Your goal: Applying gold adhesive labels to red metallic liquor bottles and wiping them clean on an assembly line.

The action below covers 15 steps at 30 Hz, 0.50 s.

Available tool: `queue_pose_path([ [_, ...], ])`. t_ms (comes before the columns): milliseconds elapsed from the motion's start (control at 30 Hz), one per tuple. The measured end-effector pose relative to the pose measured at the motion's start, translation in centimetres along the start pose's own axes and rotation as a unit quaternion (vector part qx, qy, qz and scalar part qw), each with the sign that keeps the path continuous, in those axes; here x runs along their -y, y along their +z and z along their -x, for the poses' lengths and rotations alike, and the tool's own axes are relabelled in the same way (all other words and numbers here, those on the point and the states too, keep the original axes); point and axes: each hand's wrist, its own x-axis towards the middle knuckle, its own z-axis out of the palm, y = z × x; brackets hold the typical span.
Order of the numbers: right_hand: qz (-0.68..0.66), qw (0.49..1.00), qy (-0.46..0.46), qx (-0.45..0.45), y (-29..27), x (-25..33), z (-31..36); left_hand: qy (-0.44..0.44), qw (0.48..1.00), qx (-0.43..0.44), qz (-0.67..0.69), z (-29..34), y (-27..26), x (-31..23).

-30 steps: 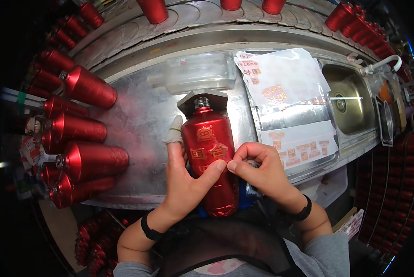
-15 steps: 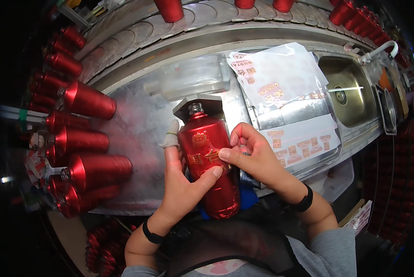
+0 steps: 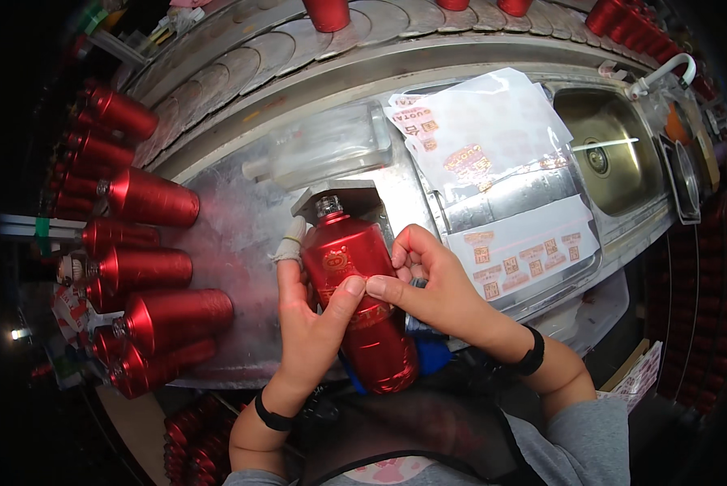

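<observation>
A shiny red glass bottle [image 3: 382, 344] leans before me, its clear threaded neck pointing away and its base toward my body. My left hand [image 3: 308, 328] is closed along its left side, with a whitish cover on one fingertip and the thumb pressed on the front. From the right, my right hand [image 3: 438, 283] lays its thumb on the bottle's front beside the left thumb; its other fingers curl at the bottle's side. Gold lettering and an emblem show on the bottle, partly behind the thumbs. A grey angled metal holder [image 3: 369, 194] stands behind the neck.
Several red bottles [image 3: 181, 314] lie stacked on the left. Label sheets [image 3: 513, 121] lie right of centre, beside a sink [image 3: 622, 182] with a white tap [image 3: 663, 74]. A plastic tray [image 3: 331, 142] sits behind the holder. A plated conveyor [image 3: 274, 53] carries red bottles along the back.
Both thumbs have moved up the bottle's front, and the left thumb now meets the right one. The lower gold lettering is now more covered. My view has shifted slightly.
</observation>
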Motion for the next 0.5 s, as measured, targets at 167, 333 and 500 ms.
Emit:
queue_pose_path([
  [167, -0.136, 0.99, 0.026, 0.017, -0.3, -0.8, 0.1, -0.01, 1.0, 0.001, 0.004, 0.1, 0.1, -0.1],
  [333, 0.005, 0.999, -0.004, 0.042, -0.8, -0.4, 0.5, 0.015, 0.999, 0.003, -0.046, 0.8, 0.1, 0.7],
  [500, -0.103, 0.993, 0.015, 0.053, -1.0, -1.0, 0.6, 0.005, 0.999, 0.003, -0.04, 1.6, 0.0, 0.9],
])
